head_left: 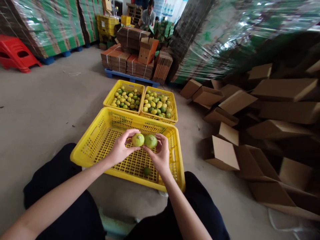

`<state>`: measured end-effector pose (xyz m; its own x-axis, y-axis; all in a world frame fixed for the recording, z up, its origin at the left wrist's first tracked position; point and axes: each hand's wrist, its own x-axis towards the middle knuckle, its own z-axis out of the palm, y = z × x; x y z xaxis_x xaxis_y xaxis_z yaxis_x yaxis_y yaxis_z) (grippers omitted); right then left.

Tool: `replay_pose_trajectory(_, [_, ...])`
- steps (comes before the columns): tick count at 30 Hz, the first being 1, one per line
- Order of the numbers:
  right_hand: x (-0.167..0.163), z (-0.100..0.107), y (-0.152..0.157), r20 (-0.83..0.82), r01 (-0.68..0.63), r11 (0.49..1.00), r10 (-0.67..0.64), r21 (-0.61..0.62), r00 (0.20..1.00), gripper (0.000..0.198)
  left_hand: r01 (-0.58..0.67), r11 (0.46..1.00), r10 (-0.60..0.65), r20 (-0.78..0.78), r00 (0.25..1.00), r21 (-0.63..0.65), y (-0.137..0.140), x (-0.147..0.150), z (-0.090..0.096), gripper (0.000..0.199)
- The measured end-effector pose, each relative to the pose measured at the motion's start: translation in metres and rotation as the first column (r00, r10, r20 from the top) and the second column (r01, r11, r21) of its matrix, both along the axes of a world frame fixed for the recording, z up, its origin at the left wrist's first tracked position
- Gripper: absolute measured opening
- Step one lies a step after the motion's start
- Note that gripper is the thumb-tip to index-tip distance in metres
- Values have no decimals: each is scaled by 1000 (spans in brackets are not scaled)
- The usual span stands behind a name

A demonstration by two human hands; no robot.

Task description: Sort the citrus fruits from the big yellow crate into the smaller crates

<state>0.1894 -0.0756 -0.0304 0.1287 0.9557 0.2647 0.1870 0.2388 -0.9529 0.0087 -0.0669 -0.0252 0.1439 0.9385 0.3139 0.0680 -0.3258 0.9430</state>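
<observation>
My left hand (121, 147) holds a yellow-green citrus fruit (137, 140) by the fingertips. My right hand (160, 154) holds a greener citrus fruit (151, 141) right beside it, the two fruits touching. Both hands hover over a large yellow plastic crate (96, 141) on the floor between my knees. One small green fruit (146, 171) lies on the crate's perforated bottom, under my right hand.
Two smaller yellow crates (109, 96) (175, 110) full of green and yellow fruits stand just beyond. Folded cardboard boxes (220, 151) are piled at right. Flat cartons on a blue pallet (130, 77), wrapped stacks, a red stool (15, 53) and a seated person (148, 16) lie farther back.
</observation>
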Motion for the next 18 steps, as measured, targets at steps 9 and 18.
replay_pose_trajectory(9, [5,8,1,-230,-141,984,113,-111,967,50,118,965,-76,180,981,-235,4,-9,-1,57])
replay_pose_trajectory(18, [0,13,1,-423,-331,905,198,-267,884,31,326,754,81,572,816,-571,-1,-15,5,54])
